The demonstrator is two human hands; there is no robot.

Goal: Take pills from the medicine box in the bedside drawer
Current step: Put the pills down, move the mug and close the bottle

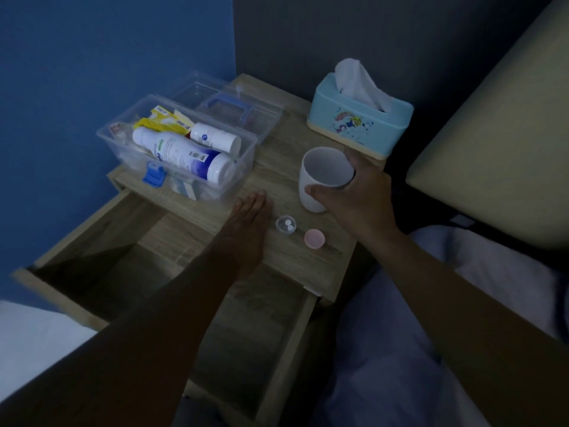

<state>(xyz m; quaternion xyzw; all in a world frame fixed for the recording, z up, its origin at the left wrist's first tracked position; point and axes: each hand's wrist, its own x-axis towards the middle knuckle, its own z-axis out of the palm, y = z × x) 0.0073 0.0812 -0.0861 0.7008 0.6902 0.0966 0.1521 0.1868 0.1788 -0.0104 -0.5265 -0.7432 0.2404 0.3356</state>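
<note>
A dim bedroom corner, seen from above. A light wood-grain bedside table (286, 266) stands against a blue wall (92, 57) on the left and a dark grey wall (369, 35) behind. A cream padded headboard (498, 149) and pale bedding (462, 303) lie to the right.

The drawer (129, 272) below the tabletop is pulled fully out toward the viewer; its shadowed inside shows bare wood. The left forearm crosses above it.

On the back left of the tabletop sits the medicine box (240, 167), clear hard plastic with a blue latch (153, 175), its clear lid (234, 103) folded open behind. Inside lie two white bottles on their sides and a yellow carton. At the back right stands a pale blue tissue box (360, 124) with a tissue sticking up.

Near the front edge, in the bare strip between the hands, rests a small clear round cup (286, 224) containing two white pills (288, 225). Just beside it, apart, lies a pink round cap (314, 238).

The left hand (246, 229) lies flat, fingers straight and relaxed, holding nothing, just left of the pill cup. The right hand (360, 198) is wrapped around a smooth white mug (323, 180) standing upright in front of the tissue box, close to the table's right edge.
</note>
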